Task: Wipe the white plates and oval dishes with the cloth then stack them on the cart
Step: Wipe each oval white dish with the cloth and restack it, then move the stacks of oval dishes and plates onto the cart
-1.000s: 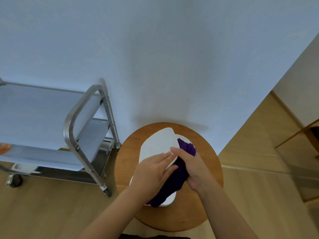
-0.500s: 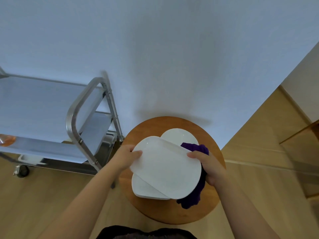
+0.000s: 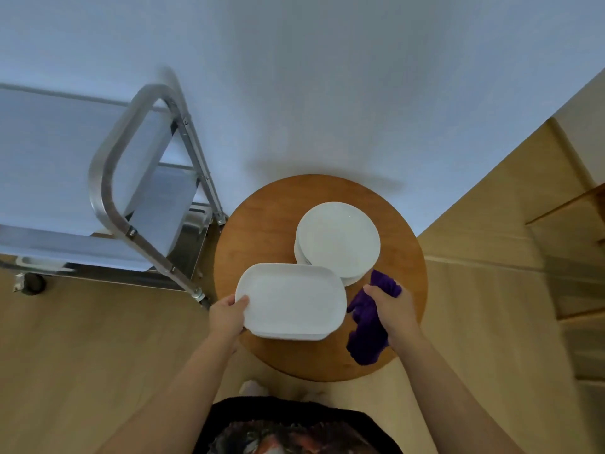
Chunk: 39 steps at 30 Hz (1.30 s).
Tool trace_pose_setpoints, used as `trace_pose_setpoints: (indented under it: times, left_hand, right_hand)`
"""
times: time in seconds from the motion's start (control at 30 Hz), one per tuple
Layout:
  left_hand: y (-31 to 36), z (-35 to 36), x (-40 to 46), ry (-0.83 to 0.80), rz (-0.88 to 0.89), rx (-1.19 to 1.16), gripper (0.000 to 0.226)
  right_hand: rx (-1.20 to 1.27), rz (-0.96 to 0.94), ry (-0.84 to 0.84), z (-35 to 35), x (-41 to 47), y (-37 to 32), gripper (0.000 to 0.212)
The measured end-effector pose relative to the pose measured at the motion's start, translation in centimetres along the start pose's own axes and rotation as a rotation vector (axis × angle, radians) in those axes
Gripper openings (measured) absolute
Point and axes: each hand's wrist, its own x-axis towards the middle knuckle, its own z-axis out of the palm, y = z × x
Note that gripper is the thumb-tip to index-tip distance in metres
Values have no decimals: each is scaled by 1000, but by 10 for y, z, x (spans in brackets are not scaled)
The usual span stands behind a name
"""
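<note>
Round wooden stool [image 3: 262, 224] against a pale wall, steel cart [image 3: 137, 178] just left. Head view: left hand [image 3: 227, 314] grips the rim of the top oval dish [image 3: 291, 299], which sits on more dishes. Right hand [image 3: 394, 311] is clamped on the purple cloth [image 3: 366, 335]. Round plates [image 3: 339, 240] stacked behind. Glazed ware is probably stiff, slick and chippable; hold under the rim, thumb on top.

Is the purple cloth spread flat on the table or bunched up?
Bunched up. The purple cloth hangs crumpled from the right hand, which grips it over the round wooden table, beside the oval dishes.
</note>
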Motion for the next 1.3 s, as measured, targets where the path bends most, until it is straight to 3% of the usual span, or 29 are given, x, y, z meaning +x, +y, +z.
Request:
trace_pose_setpoints:
  times: [0.2,0.33,0.53,0.6,0.7,0.8,0.9,1.0,1.1,1.17,1.3]
  left_hand:
    - [-29,18,22,44,-34,132,36]
    - [-35,27,34,34,56,313,33]
    - [-37,22,45,99,321,802,32]
    - [-38,23,48,116,337,848,33]
    - [-45,25,55,71,319,826,34]
    - [-51,26,60,48,275,777,37]
    - [-55,25,64,30,262,708,35]
    - [-57,25,68,25,211,588,39]
    - [-52,31,72,-14,2,335,49]
    - [-50,33,79,-49,-84,244,53]
    - [-55,34,90,-105,-105,176,48]
  right_hand:
    - [-164,17,79,3,19,38,9]
    - [-220,44,72,7,32,56,12]
    - [-358,31,69,16,58,74,9]
    - [-405,26,61,22,67,80,28]
    - [-519,9,60,28,79,85,68]
    - [-719,51,-3,33,91,88,84]
    - [-820,-40,41,39,93,90,68]
    - [-561,-129,-23,48,84,96,41]
    - [-443,85,-222,58,85,103,39]
    - [-384,190,-262,63,91,108,35]
    - [-638,-139,-115,73,105,113,38]
